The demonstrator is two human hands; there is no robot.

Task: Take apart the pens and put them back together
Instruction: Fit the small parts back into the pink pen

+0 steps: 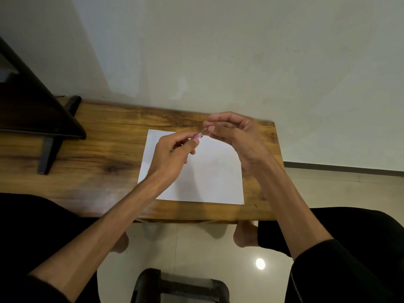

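1. We count one pen in view: a slim, translucent pink plastic pen [197, 136], held in the air above the far edge of the paper, between our two hands.
2. Our left hand [172, 157] has its fingers curled round the pink barrel, gripping it from the near-left side; most of the barrel is hidden inside the hand.
3. Our right hand [235, 133] pinches the small dark tip end of the pen between thumb and fingertips, with the other fingers curled above it.
4. The tip is too small for us to tell whether it is joined to the barrel or loose from it.
5. We count one white rectangular sheet of paper [209, 178], lying flat on the right part of the table, below both hands.
6. There is one wooden table with a warm brown grain [98, 162], set against a pale wall.
7. One dark angular stand [43, 119] rests on the far left of the table, well apart from the paper.
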